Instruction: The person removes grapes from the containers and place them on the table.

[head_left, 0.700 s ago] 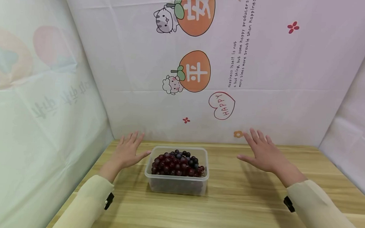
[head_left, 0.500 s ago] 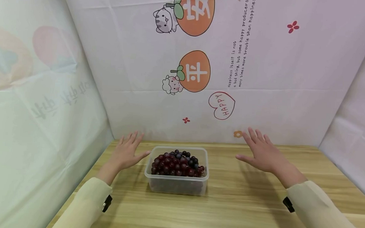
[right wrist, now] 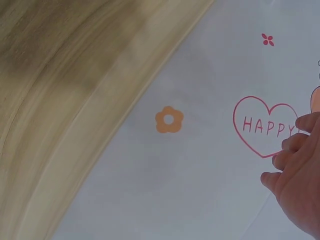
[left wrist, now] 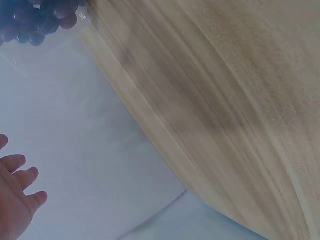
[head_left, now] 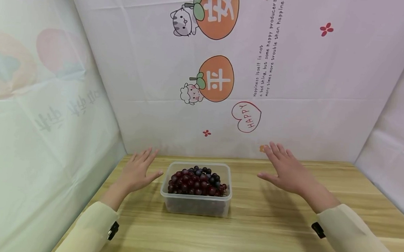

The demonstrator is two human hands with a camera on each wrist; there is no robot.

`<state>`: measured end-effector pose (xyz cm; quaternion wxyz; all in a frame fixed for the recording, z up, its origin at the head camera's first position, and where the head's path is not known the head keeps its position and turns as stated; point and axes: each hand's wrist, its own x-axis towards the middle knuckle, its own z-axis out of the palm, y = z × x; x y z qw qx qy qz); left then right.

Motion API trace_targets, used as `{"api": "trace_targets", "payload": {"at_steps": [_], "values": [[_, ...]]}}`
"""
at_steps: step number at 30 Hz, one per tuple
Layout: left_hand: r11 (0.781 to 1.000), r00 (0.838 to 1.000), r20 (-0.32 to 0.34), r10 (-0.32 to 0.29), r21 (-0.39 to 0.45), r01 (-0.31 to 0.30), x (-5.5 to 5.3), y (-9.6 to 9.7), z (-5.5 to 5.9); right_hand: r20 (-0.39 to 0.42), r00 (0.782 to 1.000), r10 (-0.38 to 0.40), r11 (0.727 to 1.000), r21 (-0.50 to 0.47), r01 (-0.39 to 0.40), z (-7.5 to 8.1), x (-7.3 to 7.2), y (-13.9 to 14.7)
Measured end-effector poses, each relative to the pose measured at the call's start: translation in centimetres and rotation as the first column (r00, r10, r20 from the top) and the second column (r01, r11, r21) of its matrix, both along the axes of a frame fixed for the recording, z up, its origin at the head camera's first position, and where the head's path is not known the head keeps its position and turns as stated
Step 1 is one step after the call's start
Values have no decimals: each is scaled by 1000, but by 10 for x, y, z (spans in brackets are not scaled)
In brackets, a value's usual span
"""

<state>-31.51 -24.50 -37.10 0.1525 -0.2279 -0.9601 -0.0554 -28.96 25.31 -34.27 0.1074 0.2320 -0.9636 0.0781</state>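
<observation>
A clear plastic container (head_left: pixel 196 205) stands on the wooden table, with red and nearly black grapes (head_left: pixel 195 182) heaped inside it. Just left of its rim is my left hand (head_left: pixel 135 175), fingers spread and thumb pointing toward the container, holding nothing. My right hand (head_left: pixel 290 172) is in the air to the right of the container, with a wider gap between; its fingers are extended and it holds nothing. Part of the grapes (left wrist: pixel 37 20) also shows at the top of the left wrist view, and the right wrist view catches the right hand (right wrist: pixel 300 175) at its edge.
The wooden table (head_left: pixel 196 236) ends at a white printed cloth (head_left: pixel 160 127) hung behind it. More white cloth (head_left: pixel 50 144) forms a side wall at the left, and another cloth wall (head_left: pixel 396 151) closes the right.
My left hand has shifted slightly left and nearer to me, away from the container. My right hand has moved a little left, toward the container. The container and grapes have stayed put.
</observation>
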Motion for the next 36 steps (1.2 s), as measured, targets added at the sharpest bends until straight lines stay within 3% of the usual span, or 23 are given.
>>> {"api": "trace_targets", "payload": {"at_steps": [16, 29, 36], "values": [[991, 989, -88, -122, -64, 117, 19, 7, -2, -43, 998, 36, 999, 25, -35, 2, 10, -20], [978, 978, -43, -205, -53, 203, 31, 14, -13, -164, 974, 155, 988, 49, -149, -6, 17, -46], [973, 973, -39, -229, -51, 227, 35, 17, -19, -192, 960, 202, 979, 63, -193, -6, 19, -59]]}}
